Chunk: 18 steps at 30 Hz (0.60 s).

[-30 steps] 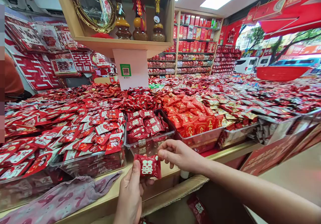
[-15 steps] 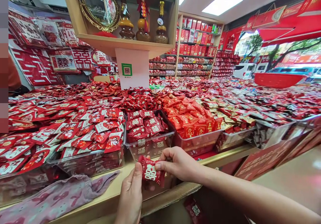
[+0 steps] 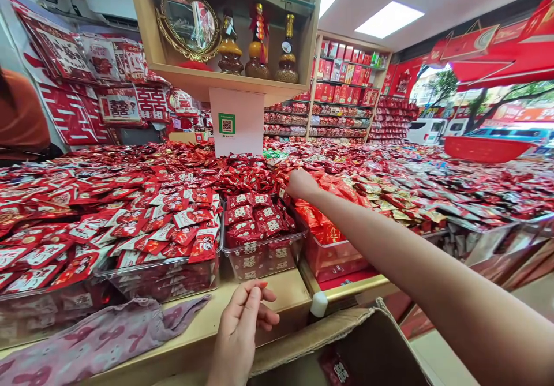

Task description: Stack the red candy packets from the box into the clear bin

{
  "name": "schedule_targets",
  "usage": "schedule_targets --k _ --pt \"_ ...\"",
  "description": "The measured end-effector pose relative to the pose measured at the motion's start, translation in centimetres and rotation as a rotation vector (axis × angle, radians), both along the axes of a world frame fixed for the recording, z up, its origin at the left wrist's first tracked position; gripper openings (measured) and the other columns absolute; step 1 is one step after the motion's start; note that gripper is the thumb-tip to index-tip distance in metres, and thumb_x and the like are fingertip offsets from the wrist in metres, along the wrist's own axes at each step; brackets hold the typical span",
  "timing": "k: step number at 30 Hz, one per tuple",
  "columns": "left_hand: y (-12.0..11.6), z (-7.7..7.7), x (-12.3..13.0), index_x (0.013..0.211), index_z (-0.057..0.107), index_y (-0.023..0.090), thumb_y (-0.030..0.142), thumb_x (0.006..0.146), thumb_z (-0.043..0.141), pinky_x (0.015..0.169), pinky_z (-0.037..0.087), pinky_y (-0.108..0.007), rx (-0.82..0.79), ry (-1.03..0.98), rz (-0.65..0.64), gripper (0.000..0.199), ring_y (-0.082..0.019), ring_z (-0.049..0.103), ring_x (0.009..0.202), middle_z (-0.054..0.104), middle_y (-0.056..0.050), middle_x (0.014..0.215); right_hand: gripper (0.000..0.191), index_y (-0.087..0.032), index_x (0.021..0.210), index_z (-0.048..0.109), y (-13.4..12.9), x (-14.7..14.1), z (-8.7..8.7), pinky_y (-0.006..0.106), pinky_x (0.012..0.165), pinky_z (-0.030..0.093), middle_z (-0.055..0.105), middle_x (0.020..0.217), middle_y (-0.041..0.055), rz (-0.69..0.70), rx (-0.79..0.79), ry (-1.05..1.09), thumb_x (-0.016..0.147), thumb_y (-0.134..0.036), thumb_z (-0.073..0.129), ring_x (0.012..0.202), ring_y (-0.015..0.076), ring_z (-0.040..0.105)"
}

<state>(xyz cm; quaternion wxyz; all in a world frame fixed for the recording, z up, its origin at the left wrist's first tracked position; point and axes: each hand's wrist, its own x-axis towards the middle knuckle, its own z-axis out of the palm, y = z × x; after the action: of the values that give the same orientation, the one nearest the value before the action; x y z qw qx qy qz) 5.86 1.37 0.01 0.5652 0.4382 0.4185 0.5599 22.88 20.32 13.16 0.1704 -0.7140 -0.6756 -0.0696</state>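
Observation:
My right hand [image 3: 302, 185] is stretched forward to the back right corner of the clear bin [image 3: 264, 242] of dark red packets with white characters [image 3: 265, 220]. Its fingers are bent around a dark red packet [image 3: 283, 194], which shows in part at the fingertips. My left hand [image 3: 246, 319] is above the wooden counter edge in front of that bin, thumb near the index finger and the other fingers loosely curled apart, with nothing in it. Below, an open cardboard box [image 3: 311, 345] holds a dark red packet [image 3: 335, 368].
Bins of red and white packets [image 3: 168, 218] lie to the left, orange-red packets [image 3: 329, 224] to the right. A pinkish patterned cloth [image 3: 108, 334] lies on the front ledge. A display cabinet [image 3: 229, 80] overhangs the packets. At far left shows a person's orange sleeve [image 3: 21, 109].
The packet that both hands held in front of the bin is no longer between them. My right hand has moved forward to the bin's back corner; my left hand has loosened. The view has shifted slightly.

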Motion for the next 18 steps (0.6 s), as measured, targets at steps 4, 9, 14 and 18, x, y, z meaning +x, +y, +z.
schedule_targets --k 4,9,14,18 --pt "0.1 -0.5 -0.1 0.086 0.057 0.018 0.039 0.074 0.052 0.051 0.044 -0.024 0.027 0.038 -0.057 0.025 -0.012 0.058 0.054 0.063 -0.002 0.075 0.029 -0.013 0.096 0.062 1.0 -1.1 -1.4 0.025 0.065 0.044 0.062 0.095 0.0153 -0.017 -0.048 0.005 0.069 -0.019 0.053 0.084 0.0213 0.059" --pt "-0.1 -0.4 0.2 0.080 0.059 0.017 0.037 0.072 0.054 0.049 0.043 -0.023 0.024 0.033 -0.029 0.022 -0.012 0.056 0.052 0.063 -0.001 0.071 0.030 -0.014 0.099 0.061 1.5 -1.8 -2.0 0.027 0.069 0.045 0.061 0.097 0.0160 -0.024 -0.087 -0.020 0.072 -0.019 0.049 0.088 0.0218 0.059" --pt "-0.4 -0.1 0.1 0.078 0.060 0.018 0.038 0.074 0.052 0.051 0.042 -0.022 0.021 0.071 -0.112 0.022 -0.011 0.055 0.053 0.062 -0.001 0.071 0.032 -0.015 0.102 0.060 1.6 -2.2 -2.4 0.033 0.071 0.046 0.061 0.100 0.0155 -0.025 -0.107 -0.066 0.074 -0.018 0.044 0.092 0.0244 0.057" --pt "-0.3 -0.1 -0.2 0.080 0.060 0.018 0.037 0.076 0.051 0.054 0.042 -0.023 0.024 0.113 -0.186 0.022 -0.011 0.056 0.056 0.061 -0.001 0.073 0.033 -0.015 0.103 0.060 1.6 -2.2 -2.4 0.034 0.072 0.046 0.060 0.102 0.0158 -0.007 -0.129 -0.106 0.074 -0.018 0.044 0.093 0.0246 0.057"
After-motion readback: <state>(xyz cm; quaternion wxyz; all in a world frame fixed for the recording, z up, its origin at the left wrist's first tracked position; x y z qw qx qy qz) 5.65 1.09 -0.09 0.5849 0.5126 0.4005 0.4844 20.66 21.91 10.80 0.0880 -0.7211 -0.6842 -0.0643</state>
